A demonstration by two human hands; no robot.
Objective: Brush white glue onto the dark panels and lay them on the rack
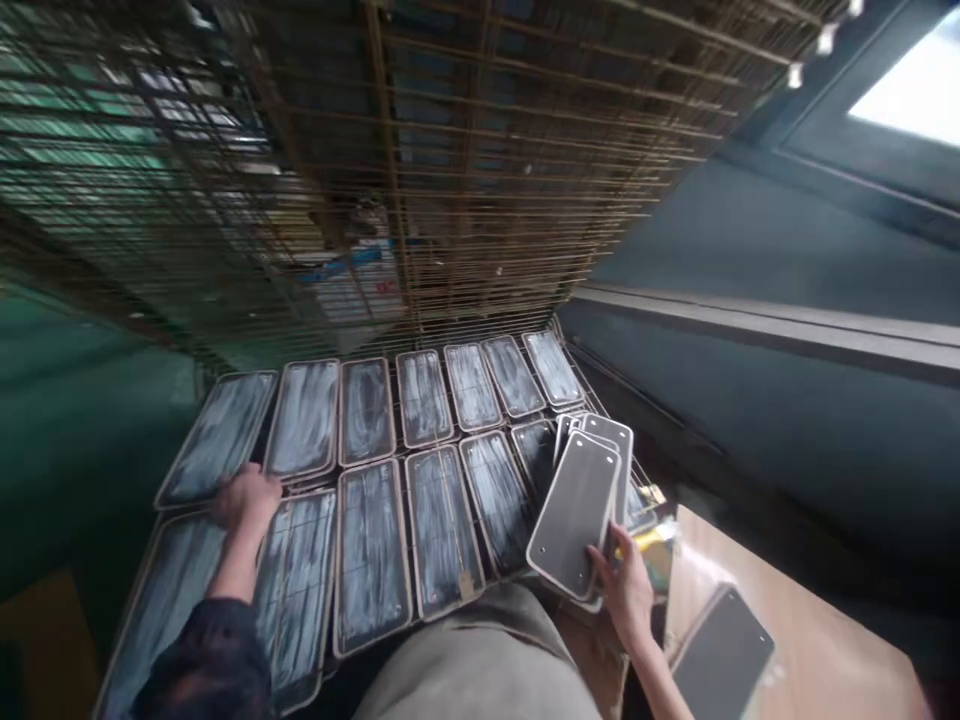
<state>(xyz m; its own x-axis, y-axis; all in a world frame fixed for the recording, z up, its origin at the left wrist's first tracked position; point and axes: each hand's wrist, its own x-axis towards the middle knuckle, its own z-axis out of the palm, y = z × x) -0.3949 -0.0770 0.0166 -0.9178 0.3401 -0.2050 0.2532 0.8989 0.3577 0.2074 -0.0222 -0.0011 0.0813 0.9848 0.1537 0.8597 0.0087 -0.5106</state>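
Note:
Several dark slate boards with pale frames and white smears lie in two rows on a wire rack shelf. My left hand rests curled on the near-left boards, at the seam between two of them. My right hand grips a fanned stack of slate boards, tilted up at the rack's right end. Their faces are plain dark grey with rounded corners.
More wire shelves rise above and behind the rack. A wooden surface at lower right carries one more dark board. A dark wall with a ledge runs along the right. My lap shows at bottom centre.

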